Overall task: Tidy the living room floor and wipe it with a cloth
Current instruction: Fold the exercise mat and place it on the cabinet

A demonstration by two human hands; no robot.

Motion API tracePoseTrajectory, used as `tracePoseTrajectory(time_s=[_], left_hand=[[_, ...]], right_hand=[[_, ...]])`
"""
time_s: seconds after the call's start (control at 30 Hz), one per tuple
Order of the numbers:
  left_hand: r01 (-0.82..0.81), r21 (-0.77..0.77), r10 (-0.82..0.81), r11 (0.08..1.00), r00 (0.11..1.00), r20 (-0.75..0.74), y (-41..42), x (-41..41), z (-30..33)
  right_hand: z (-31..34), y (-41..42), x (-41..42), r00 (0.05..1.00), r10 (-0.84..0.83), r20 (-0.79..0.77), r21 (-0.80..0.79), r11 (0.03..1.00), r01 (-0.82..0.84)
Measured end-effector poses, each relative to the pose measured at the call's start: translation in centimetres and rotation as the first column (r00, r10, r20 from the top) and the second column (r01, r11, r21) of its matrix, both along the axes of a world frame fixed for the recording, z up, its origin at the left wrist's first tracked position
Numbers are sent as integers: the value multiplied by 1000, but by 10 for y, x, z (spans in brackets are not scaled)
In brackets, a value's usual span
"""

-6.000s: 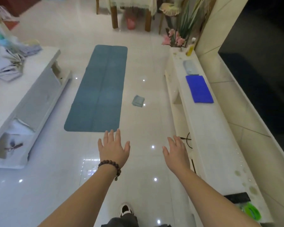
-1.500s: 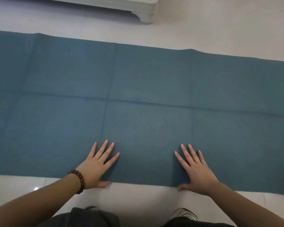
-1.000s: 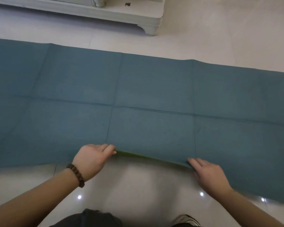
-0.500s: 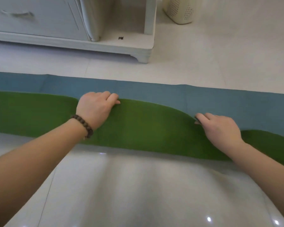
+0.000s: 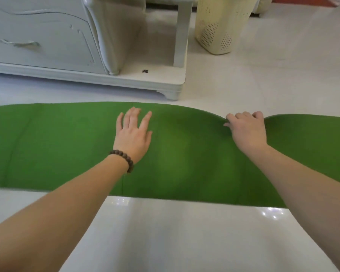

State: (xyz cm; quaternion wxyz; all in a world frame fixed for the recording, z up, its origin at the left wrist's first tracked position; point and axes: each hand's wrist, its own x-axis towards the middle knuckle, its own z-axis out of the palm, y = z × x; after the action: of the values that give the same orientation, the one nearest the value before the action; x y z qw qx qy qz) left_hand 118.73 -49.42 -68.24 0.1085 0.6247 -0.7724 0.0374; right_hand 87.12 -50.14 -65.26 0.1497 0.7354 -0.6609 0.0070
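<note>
Across the glossy white floor point(image 5: 185, 238), a long mat point(image 5: 67, 146) is lying folded along its length, its green underside showing on top and stretching from the left edge of the view to the right. Its far edge is running in a gentle wave, dipping where the right hand point(image 5: 247, 130) is holding it.

The left hand point(image 5: 133, 134) is resting flat on the green face near the far edge, palm down. Its grip is fully open, with fingers straight and slightly spread, and it is clasping nothing. A dark beaded bracelet point(image 5: 124, 160) is sitting on that wrist.

The right hand is reaching to the far edge of the mat further right. Its grip is closed, with fingers curling over the edge and pinching it, and the material is puckering into a small dip under the knuckles. Both bare forearms are extending from the bottom of the view and crossing over the near edge of the mat.

Beyond the mat, a white cabinet point(image 5: 47, 42) with a curved drawer front and a metal handle is standing on the floor, well apart from the hands. A small dark speck point(image 5: 145, 71) is lying on its low base shelf. To the right of it, a cream perforated bin point(image 5: 220, 26) is standing on the tiles.
</note>
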Motion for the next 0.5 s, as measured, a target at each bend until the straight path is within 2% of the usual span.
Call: tracePoseTrajectory(time_s=[0.07, 0.17, 0.23, 0.37, 0.5], left_hand=[[29, 86, -32, 996, 999, 29, 16, -3, -22], [18, 184, -27, 983, 999, 44, 42, -7, -52], [-12, 253, -3, 967, 998, 57, 57, -11, -71], [8, 331, -32, 943, 997, 67, 84, -28, -104], [-12, 445, -35, 896, 995, 97, 90, -42, -132]], right_hand=[[-9, -7, 4, 999, -37, 22, 38, 999, 36], [-28, -4, 14, 998, -69, 14, 240, 969, 64], [-53, 15, 25, 1000, -11, 21, 328, 945, 4], [-108, 72, 63, 988, 78, 136, 416, 900, -128], [-155, 112, 98, 977, 32, 212, 522, 841, -141]])
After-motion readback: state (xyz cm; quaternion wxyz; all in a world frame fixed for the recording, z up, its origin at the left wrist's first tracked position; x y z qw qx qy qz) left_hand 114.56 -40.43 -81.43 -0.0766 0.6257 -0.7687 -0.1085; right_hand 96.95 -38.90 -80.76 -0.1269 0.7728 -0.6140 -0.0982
